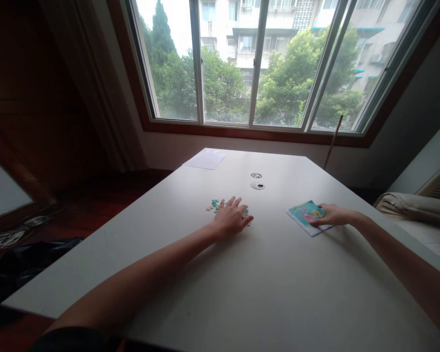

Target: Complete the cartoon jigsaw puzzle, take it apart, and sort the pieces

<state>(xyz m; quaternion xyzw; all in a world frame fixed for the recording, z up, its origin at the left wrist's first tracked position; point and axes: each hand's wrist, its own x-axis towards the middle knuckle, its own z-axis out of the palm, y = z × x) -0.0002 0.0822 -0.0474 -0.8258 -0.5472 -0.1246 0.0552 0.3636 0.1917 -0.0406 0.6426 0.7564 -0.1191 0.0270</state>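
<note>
My left hand [231, 216] lies flat, fingers spread, over a small scatter of teal and tan puzzle pieces [214, 205] near the middle of the white table [264, 283]. Some pieces are hidden under the palm. My right hand [332, 214] rests on the right edge of a colourful puzzle board [305, 215] with a white border. Its fingers press on the board, and I cannot see whether they grip it.
A white sheet of paper [204, 159] lies at the table's far left corner. Two round cable grommets [257, 185] sit behind the pieces. A thin stick [332, 142] leans at the far right edge. A large window stands behind, with a bed at the right.
</note>
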